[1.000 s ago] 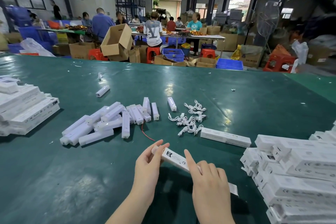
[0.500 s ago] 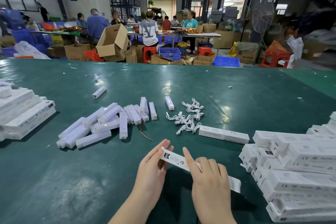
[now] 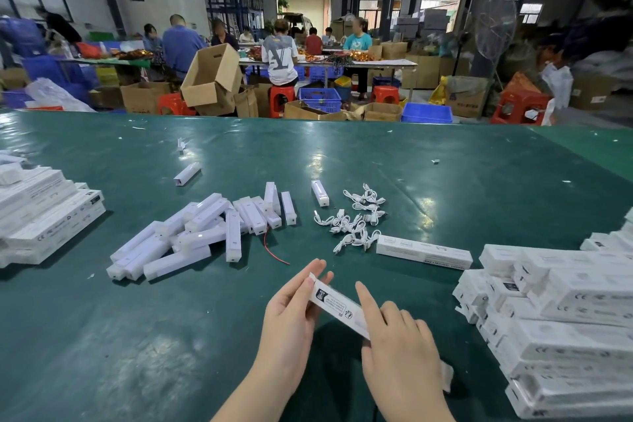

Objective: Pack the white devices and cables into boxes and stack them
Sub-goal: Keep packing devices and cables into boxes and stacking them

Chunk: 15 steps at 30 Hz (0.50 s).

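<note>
Both hands hold one long white box [image 3: 337, 306] above the near edge of the green table [image 3: 445, 181]. The left hand [image 3: 291, 312] grasps its far end, fingers curled around it. The right hand [image 3: 399, 343] grasps its near half, index finger extended along the top. Loose devices [image 3: 191, 233] and cables [image 3: 356, 216] lie beyond; stacked boxes [image 3: 565, 319] sit right.

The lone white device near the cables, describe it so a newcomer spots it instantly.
On the green table, find the cables. Just left of them lies one short white device, apart from the device pile further left.
</note>
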Each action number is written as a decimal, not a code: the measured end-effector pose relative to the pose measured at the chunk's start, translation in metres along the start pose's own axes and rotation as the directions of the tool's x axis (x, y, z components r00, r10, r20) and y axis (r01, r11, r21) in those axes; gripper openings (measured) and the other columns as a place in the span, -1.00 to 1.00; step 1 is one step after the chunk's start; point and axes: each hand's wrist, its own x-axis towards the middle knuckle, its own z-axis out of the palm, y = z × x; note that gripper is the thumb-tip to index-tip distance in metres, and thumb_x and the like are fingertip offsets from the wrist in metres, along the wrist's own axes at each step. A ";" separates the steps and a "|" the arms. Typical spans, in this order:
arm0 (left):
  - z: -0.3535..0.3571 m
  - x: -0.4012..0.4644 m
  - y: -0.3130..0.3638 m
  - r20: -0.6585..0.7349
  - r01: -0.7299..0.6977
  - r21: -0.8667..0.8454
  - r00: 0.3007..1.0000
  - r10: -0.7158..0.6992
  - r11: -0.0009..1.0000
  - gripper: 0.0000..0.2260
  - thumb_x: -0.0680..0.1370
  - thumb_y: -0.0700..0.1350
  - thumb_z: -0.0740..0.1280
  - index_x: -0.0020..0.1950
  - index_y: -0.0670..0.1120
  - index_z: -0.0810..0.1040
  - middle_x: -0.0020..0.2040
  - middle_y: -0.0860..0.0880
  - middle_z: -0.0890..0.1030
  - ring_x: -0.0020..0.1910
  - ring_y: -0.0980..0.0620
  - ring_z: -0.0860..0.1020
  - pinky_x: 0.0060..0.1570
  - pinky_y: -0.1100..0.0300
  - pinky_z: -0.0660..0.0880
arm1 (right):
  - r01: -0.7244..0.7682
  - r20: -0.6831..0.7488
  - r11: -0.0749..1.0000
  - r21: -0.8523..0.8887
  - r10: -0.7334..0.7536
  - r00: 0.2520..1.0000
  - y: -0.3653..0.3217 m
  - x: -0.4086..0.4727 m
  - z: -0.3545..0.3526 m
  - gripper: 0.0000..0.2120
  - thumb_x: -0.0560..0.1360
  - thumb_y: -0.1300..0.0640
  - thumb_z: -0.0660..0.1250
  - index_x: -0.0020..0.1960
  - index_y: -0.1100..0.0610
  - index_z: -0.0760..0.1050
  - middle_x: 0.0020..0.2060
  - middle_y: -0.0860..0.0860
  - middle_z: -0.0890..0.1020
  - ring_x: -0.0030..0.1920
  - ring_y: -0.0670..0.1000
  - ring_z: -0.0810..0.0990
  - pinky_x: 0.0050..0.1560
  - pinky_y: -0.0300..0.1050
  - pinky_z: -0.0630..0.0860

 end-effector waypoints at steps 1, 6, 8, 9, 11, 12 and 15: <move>0.000 0.000 0.000 0.011 -0.011 0.016 1.000 0.011 1.000 -0.77 0.61 -0.28 0.20 0.20 -0.20 0.59 0.18 -0.06 0.64 0.16 -0.01 0.61 -0.04 0.24 0.59 | 0.004 0.023 1.000 0.006 -0.004 1.000 -0.001 -0.001 -0.002 -0.18 -0.16 0.15 0.68 0.13 0.11 0.67 -0.41 0.02 0.52 -0.48 0.05 0.52 -0.49 -0.09 0.47; 0.003 -0.004 0.003 0.098 -0.066 0.072 0.993 0.058 0.995 -0.76 0.61 -0.24 0.20 0.15 -0.20 0.64 0.19 -0.09 0.64 0.19 -0.03 0.60 0.06 0.23 0.57 | -0.028 0.004 0.997 0.074 0.027 1.000 0.001 -0.005 -0.004 -0.41 0.56 -0.18 0.17 0.51 -0.21 -0.01 0.08 -0.13 0.39 0.10 -0.10 0.48 -0.07 -0.22 0.40; 0.004 -0.005 0.004 0.120 -0.069 0.058 0.991 0.062 0.996 -0.75 0.61 -0.23 0.19 0.15 -0.23 0.63 0.19 -0.10 0.63 0.20 -0.05 0.59 0.05 0.23 0.56 | -0.054 0.007 0.995 0.079 0.053 0.999 0.003 -0.004 -0.002 -0.46 0.58 -0.20 0.10 0.49 -0.23 -0.03 0.09 -0.14 0.38 0.12 -0.12 0.47 -0.06 -0.24 0.39; 0.004 -0.005 0.005 0.125 -0.068 0.053 0.990 0.061 0.996 -0.75 0.61 -0.25 0.19 0.15 -0.24 0.63 0.19 -0.11 0.63 0.20 -0.05 0.59 0.05 0.23 0.56 | -0.053 0.025 0.996 0.067 0.052 0.998 0.003 -0.004 -0.002 -0.47 0.58 -0.21 0.10 0.49 -0.23 -0.01 0.08 -0.14 0.38 0.12 -0.13 0.47 -0.06 -0.24 0.39; 0.003 -0.005 0.005 0.127 -0.066 0.060 0.990 0.058 0.996 -0.74 0.61 -0.29 0.17 0.14 -0.23 0.64 0.17 -0.13 0.64 0.18 -0.05 0.60 0.05 0.21 0.57 | -0.058 0.038 0.996 0.063 0.056 0.998 0.002 -0.004 -0.004 -0.48 0.58 -0.20 0.11 0.48 -0.23 0.02 0.07 -0.13 0.38 0.11 -0.12 0.46 -0.04 -0.24 0.38; 0.003 -0.005 0.005 0.126 -0.066 0.063 0.990 0.057 0.996 -0.73 0.62 -0.32 0.16 0.14 -0.22 0.64 0.16 -0.13 0.65 0.17 -0.06 0.61 0.05 0.20 0.58 | -0.058 0.049 0.997 0.048 0.056 0.997 0.003 -0.004 -0.004 -0.49 0.58 -0.19 0.11 0.48 -0.23 0.02 0.07 -0.12 0.37 0.11 -0.11 0.46 -0.03 -0.24 0.37; 0.002 -0.004 0.005 0.127 -0.071 0.071 0.990 0.062 0.995 -0.68 0.61 -0.36 0.13 0.10 -0.18 0.67 0.14 -0.15 0.65 0.17 -0.05 0.61 0.06 0.18 0.58 | -0.070 0.085 0.997 0.035 0.066 0.994 0.007 -0.003 -0.002 -0.45 0.58 -0.16 0.12 0.50 -0.26 -0.04 0.05 -0.13 0.35 0.11 -0.12 0.44 -0.04 -0.25 0.34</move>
